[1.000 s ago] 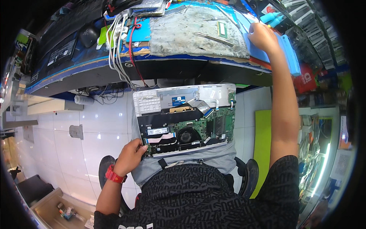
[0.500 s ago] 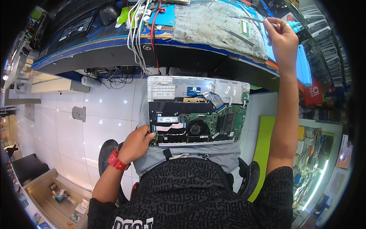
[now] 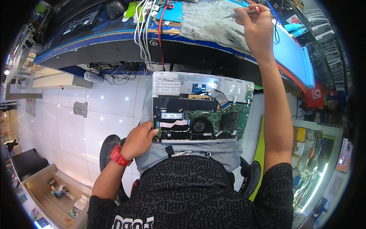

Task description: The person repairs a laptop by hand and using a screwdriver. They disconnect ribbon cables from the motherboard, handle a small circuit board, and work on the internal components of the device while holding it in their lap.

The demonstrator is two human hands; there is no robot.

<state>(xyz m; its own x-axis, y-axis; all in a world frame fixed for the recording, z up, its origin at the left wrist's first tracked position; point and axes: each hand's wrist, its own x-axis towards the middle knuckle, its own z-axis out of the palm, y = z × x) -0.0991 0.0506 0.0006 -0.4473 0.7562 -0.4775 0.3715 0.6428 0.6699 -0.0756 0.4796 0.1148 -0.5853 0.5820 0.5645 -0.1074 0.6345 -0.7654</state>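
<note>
An opened laptop base (image 3: 179,104) lies across my lap, its inner side up. The green circuit board (image 3: 238,118), a round black fan (image 3: 201,126) and a pale ribbon cable (image 3: 173,124) show in it. My left hand (image 3: 140,139) grips its near left edge, thumb on top. Over the bench, my right hand (image 3: 259,32) is closed around a slim pointed tool (image 3: 230,15) with a red end; its exact kind is unclear. The tip points left above a worn grey mat (image 3: 202,23). Tweezers (image 3: 234,29) lie on that mat beside the hand.
White cables (image 3: 142,42) and a red cable (image 3: 160,38) hang over the bench's front edge. A black battery pack (image 3: 82,21) and a dark mouse (image 3: 116,8) sit on its left. Light-blue bottles (image 3: 295,28) stand at the right, above a blue panel (image 3: 293,57).
My right hand has moved left and slightly up over the bench, and the slim tool's red end now shows. My left hand still grips the laptop base.
</note>
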